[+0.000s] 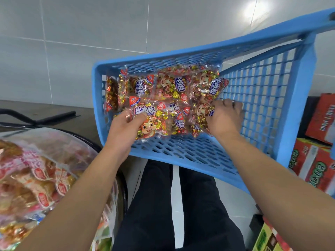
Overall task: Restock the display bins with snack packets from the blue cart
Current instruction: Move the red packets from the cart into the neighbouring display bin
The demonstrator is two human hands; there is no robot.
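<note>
From the head camera, the snack packets (pixel 163 98) lie heaped in the blue cart (pixel 253 98), straight ahead of both hands. The left hand (pixel 123 131) grips the nearest packet (pixel 148 122) by its left end — long axis running left to right — while the right hand (pixel 224 116) curls over a packet just beside, so lifting toward the body looks the likely move.

cart (pixel 262 91): blue lattice; snack packets (pixel 168 84): clear, gold-red sweets; boxes (pixel 311 165): red, green lettering

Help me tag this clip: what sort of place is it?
Probably a shop or its stockroom: a blue cart of identical snack packets, red cartons stacked right, a bin of bagged snacks left.
</note>
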